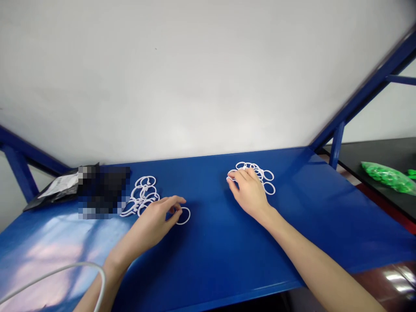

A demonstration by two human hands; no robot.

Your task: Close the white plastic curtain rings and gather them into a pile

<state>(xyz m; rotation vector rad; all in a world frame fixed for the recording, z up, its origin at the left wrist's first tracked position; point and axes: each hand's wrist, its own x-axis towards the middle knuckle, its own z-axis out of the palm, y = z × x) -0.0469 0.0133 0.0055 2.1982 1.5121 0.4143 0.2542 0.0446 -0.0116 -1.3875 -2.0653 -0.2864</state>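
White rings lie on the blue workbench in two groups, the left group between the rear left corner and the middle, the right group near the rear edge, towards the rear right corner. The left group's rings overlap and show small nubs; the right group is partly hidden under the right hand. Its fingers are bent, with thumb and fingertips near one another at a ring on the group's left side; I cannot tell whether they grip it. The left hand has a narrow gap between thumb and forefinger beside a single ring, which lies between the groups, nearer the left one; whether it is pinched is hidden. The handling looks part-way along, with rings in both groups, though nothing shows which are finished. A black plastic bag lies at the workbench's rear left corner
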